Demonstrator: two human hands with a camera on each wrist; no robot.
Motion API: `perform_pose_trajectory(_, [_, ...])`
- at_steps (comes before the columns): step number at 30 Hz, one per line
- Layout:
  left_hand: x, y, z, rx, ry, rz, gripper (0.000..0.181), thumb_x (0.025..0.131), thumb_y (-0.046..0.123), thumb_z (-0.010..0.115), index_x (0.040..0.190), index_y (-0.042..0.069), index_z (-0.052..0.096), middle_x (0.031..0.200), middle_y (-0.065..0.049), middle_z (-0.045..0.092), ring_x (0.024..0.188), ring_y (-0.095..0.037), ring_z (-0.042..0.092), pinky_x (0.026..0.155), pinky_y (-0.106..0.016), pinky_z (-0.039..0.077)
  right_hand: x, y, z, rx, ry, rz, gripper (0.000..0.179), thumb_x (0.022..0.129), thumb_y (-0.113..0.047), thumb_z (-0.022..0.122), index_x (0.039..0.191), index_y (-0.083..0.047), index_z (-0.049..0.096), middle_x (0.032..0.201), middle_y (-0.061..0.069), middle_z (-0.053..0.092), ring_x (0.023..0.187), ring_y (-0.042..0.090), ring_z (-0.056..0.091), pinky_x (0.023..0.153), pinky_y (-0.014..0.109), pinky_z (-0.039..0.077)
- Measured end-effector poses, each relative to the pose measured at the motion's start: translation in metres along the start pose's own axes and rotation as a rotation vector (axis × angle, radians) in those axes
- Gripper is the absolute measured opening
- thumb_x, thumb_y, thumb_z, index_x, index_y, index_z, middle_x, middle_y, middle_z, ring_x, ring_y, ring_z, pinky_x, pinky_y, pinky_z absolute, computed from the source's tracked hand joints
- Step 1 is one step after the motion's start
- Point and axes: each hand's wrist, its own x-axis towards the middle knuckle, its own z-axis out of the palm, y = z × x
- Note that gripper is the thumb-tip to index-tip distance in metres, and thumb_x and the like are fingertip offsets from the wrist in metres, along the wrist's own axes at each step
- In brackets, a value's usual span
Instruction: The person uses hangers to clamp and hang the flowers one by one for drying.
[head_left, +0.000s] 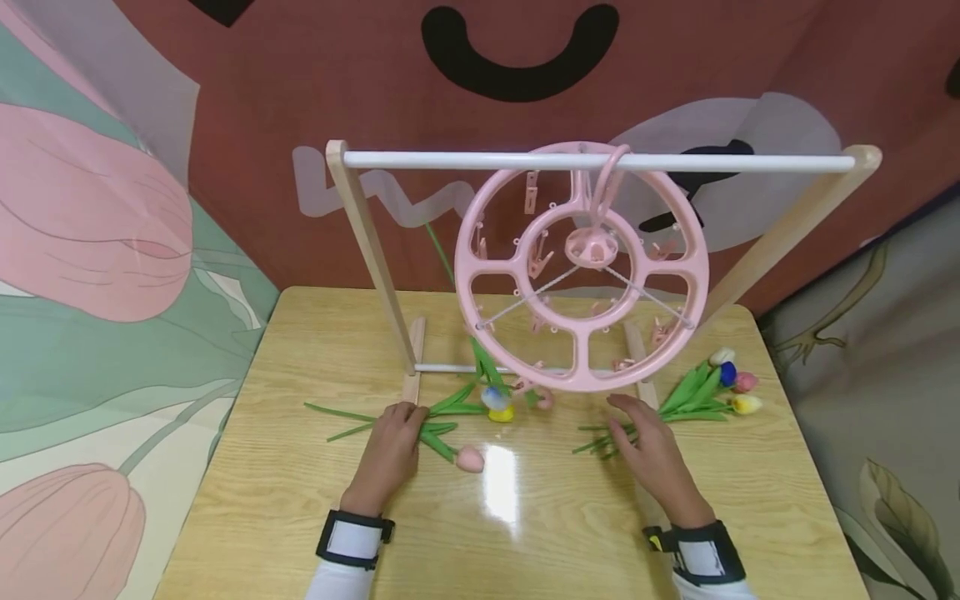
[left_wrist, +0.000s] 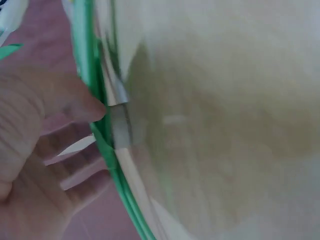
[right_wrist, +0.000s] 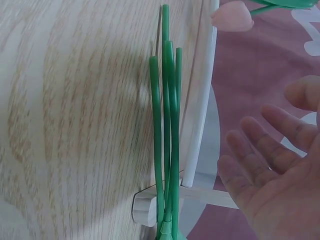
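Observation:
My left hand (head_left: pixel 393 440) holds the green stems (left_wrist: pixel 102 120) of artificial tulips low over the left of the table, thumb on one side and fingers behind. A pink tulip (head_left: pixel 470 458), a yellow tulip (head_left: pixel 501 413) and a light blue tulip (head_left: pixel 495 397) show beyond that hand. Above the stem ends of the right tulip bunch (head_left: pixel 693 396), my right hand (head_left: pixel 651 442) has its fingers loosely spread. Those stems (right_wrist: pixel 167 125) stand apart from its fingers in the right wrist view. White, blue, pink and yellow heads top this bunch, which lies on the table.
A pink round clip hanger (head_left: pixel 581 379) hangs by its hook from the white bar (head_left: pixel 487 161) of a wooden stand (head_left: pixel 375 250). Small clips dangle beneath it. A green stem (head_left: pixel 440 252) rises behind its left edge. Printed cloth (head_left: pixel 360 75) backs the table (head_left: pixel 285 483).

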Motion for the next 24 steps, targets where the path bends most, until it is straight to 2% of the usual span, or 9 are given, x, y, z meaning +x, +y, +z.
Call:
perform_pose_trajectory(4, [-0.003, -0.002, 0.002, 0.058, 0.038, 0.037, 0.019, 0.082, -0.007, 0.068, 0.099, 0.003, 0.07, 0.098, -0.014, 0.064, 0.091, -0.03, 0.059, 0.073, -0.044, 0.056, -0.001, -0.001, 0.0, 0.005, -0.004, -0.002, 0.033, 0.088, -0.001, 0.066, 0.12, 0.002, 0.061, 0.122, 0.022, 0.063, 0.114, 0.04, 0.056, 0.091, 0.062, 0.05])
perform_pose_trajectory(9, [-0.004, 0.0, 0.002, 0.099, 0.094, 0.116, 0.018, 0.079, -0.008, 0.07, 0.093, 0.004, 0.073, 0.093, -0.011, 0.065, 0.084, -0.026, 0.061, 0.062, -0.039, 0.056, -0.004, -0.006, 0.003, 0.013, -0.031, -0.016, 0.032, 0.089, -0.001, 0.065, 0.12, 0.001, 0.061, 0.123, 0.021, 0.062, 0.115, 0.038, 0.055, 0.093, 0.06, 0.05])
perform_pose_trajectory(13, [-0.005, 0.003, 0.002, 0.093, 0.123, 0.164, 0.021, 0.077, -0.008, 0.07, 0.092, 0.004, 0.074, 0.093, -0.011, 0.065, 0.085, -0.025, 0.061, 0.063, -0.038, 0.058, -0.006, -0.009, 0.008, -0.003, -0.057, -0.014, 0.032, 0.089, -0.002, 0.066, 0.12, -0.001, 0.061, 0.122, 0.019, 0.062, 0.115, 0.036, 0.055, 0.093, 0.057, 0.05])
perform_pose_trajectory(19, [-0.006, 0.008, 0.001, 0.068, 0.139, 0.168, 0.022, 0.077, -0.01, 0.068, 0.094, 0.004, 0.074, 0.091, -0.01, 0.064, 0.081, -0.023, 0.061, 0.061, -0.036, 0.058, -0.007, -0.016, 0.017, -0.008, -0.113, -0.01, 0.03, 0.089, -0.005, 0.067, 0.118, -0.002, 0.063, 0.118, 0.016, 0.064, 0.112, 0.033, 0.057, 0.091, 0.054, 0.054])
perform_pose_trajectory(24, [-0.003, 0.021, -0.002, 0.052, 0.136, 0.204, 0.021, 0.08, -0.008, 0.067, 0.097, 0.004, 0.072, 0.092, -0.009, 0.062, 0.078, -0.022, 0.061, 0.063, -0.036, 0.059, -0.007, -0.026, 0.023, 0.002, -0.173, -0.037, 0.029, 0.089, -0.006, 0.067, 0.117, -0.005, 0.064, 0.117, 0.012, 0.065, 0.112, 0.03, 0.057, 0.09, 0.051, 0.055])
